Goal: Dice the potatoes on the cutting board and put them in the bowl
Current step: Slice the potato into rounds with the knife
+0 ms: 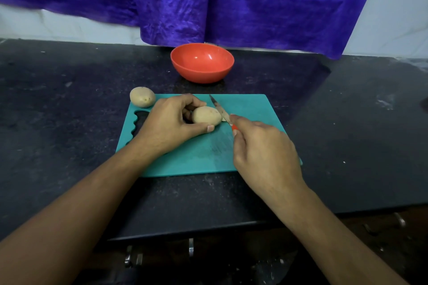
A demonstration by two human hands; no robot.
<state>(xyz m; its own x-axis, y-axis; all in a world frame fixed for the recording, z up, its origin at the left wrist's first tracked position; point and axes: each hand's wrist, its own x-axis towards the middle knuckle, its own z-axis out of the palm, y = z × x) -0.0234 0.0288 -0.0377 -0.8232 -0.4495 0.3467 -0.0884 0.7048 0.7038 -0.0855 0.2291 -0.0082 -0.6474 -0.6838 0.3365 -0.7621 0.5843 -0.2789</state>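
bowl (202, 74): nothing in it yet
left hand (171, 120): holds potato (206, 114)
right hand (261, 148): grips knife (220, 111); blade at potato's end
second potato (142, 96): whole; far-left corner of board (250, 109)

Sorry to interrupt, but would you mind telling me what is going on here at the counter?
A person is starting to dice potatoes. The left hand grips one potato on the green cutting board, while the right hand holds a red-handled knife with its blade at the potato's right end. A second potato sits whole at the board's far left corner. The red bowl behind the board holds no pieces yet.
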